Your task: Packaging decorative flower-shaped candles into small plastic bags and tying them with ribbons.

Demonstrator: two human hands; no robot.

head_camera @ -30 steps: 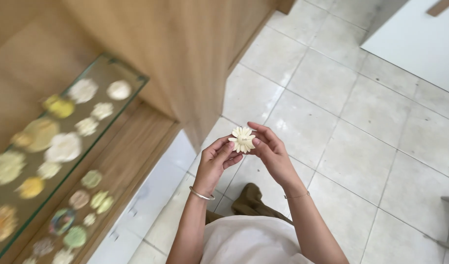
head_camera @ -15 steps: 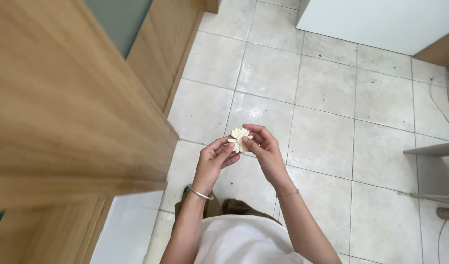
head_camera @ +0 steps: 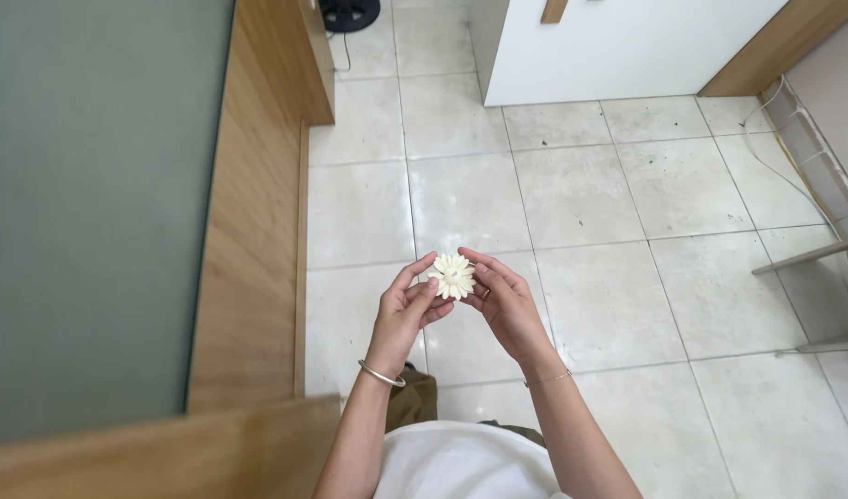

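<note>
Flower (head_camera: 453,275) underside hidden by fingertips (head_camera: 430,288); black round object (head_camera: 349,13) cut by top edge.

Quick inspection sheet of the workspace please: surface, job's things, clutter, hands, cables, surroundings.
Surface: pale tiled floor, some marks.
Job's things: one small cream flower, held above the floor.
Clutter: nothing seen.
Hands: left hand and right hand both pinch the flower; bracelet on the left wrist.
Cables: thin cable along the right wall.
Surroundings: wooden cabinet left, white unit ahead, dark round object at top.
</note>
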